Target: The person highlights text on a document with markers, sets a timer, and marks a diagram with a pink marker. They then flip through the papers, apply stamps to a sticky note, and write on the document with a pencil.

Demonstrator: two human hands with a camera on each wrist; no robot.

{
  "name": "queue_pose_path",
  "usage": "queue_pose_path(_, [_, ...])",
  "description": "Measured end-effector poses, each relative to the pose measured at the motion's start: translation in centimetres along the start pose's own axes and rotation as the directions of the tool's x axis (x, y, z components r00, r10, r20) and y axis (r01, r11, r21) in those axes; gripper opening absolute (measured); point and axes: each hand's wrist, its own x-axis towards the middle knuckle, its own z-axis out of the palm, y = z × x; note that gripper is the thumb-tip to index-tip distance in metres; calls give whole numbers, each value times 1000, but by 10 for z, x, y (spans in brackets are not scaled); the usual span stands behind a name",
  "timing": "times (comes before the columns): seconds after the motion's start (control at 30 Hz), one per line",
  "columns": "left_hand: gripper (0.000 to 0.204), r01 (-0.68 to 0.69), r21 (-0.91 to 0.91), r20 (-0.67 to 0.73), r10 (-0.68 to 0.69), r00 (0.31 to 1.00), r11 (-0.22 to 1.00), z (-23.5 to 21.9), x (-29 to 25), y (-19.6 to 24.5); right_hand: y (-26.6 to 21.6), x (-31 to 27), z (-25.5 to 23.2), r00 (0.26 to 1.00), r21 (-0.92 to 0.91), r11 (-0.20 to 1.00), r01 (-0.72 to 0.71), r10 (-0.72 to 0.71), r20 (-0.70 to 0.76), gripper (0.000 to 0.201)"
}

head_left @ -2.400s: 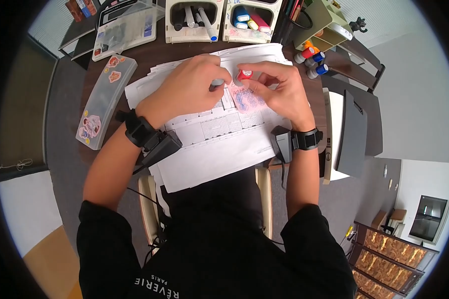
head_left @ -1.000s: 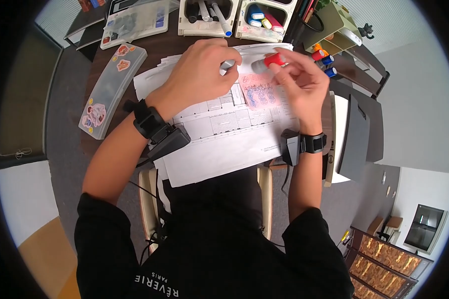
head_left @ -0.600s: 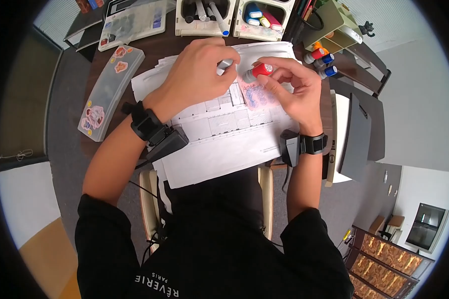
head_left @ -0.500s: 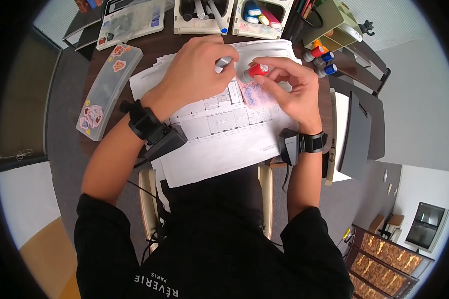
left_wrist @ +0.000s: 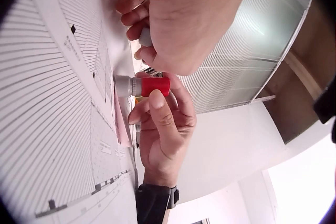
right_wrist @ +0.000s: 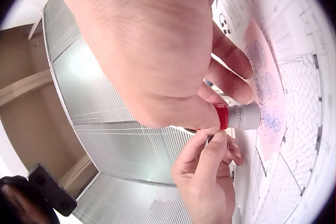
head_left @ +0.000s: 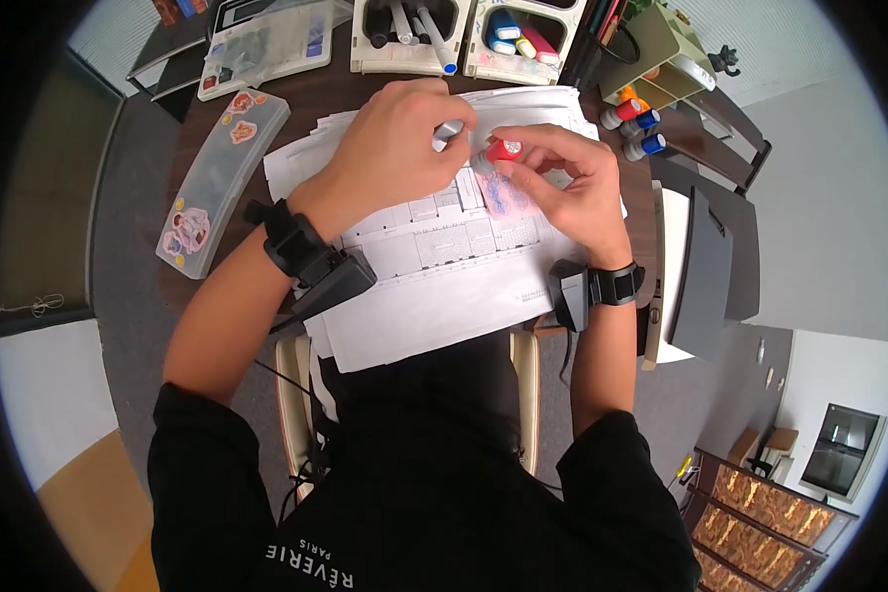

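Observation:
The right hand (head_left: 572,187) pinches the red top of a red-and-grey stamp (head_left: 505,150) between thumb and fingers. In the left wrist view the stamp (left_wrist: 156,86) lies sideways to the camera, its grey end at the paper; contact is hard to tell. A pink note (right_wrist: 266,90) with blue and red marks lies under and beside it, on printed sheets (head_left: 434,316). Close by on the left, the left hand (head_left: 400,143) grips a small grey cap (head_left: 448,129) in curled fingers, above the sheets.
Two holders with markers (head_left: 419,59) and highlighters (head_left: 511,69) stand at the back. Three capped stamps (head_left: 645,147) are at the right, near a grey-black device (head_left: 701,266). A stickered case (head_left: 222,183) and a clear box (head_left: 266,49) lie left.
The right hand has carried the stamp left and down from its raised place right of the note's top about a second ago. The left hand keeps its grip on the cap, nearly still.

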Motion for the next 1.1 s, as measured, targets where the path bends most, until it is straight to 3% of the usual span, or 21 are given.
queue_pose_path(0.2, [17, 7, 22, 18, -7, 1000, 1000, -1, 0, 1, -3, 1, 0, 998, -48, 997, 66, -66, -8, 29])
queue_pose_path(0.43, [16, -12, 5, 14, 12, 1000, 1000, -2, 0, 1, -2, 1, 2, 999, 0, 1000, 30, -30, 14, 28])
queue_pose_path(0.5, [16, 2, 7, 17, -2, 1000, 1000, 0, 0, 1, -4, 2, 2, 995, -48, 994, 101, -100, 16, 29])
queue_pose_path(0.73, [15, -3, 1, 24, 3, 1000, 1000, -1, 1, 2, -4, 4, -1, 997, -56, 998, 33, -29, 74, 27])
queue_pose_path(0.83, [15, 11, 18, 44, -11, 999, 1000, -1, -1, 1, -1, -3, -2, 998, 7, 998, -66, 66, 16, 27])
queue_pose_path(0.9, [15, 13, 17, 41, -14, 999, 1000, -1, -1, 1, -2, -2, -5, 982, 62, 996, 60, -48, -185, 29])
queue_pose_path(1.1, [15, 11, 12, 34, -11, 999, 1000, -2, 0, 2, 0, 0, -13, 972, 78, 996, 32, -13, -235, 31])
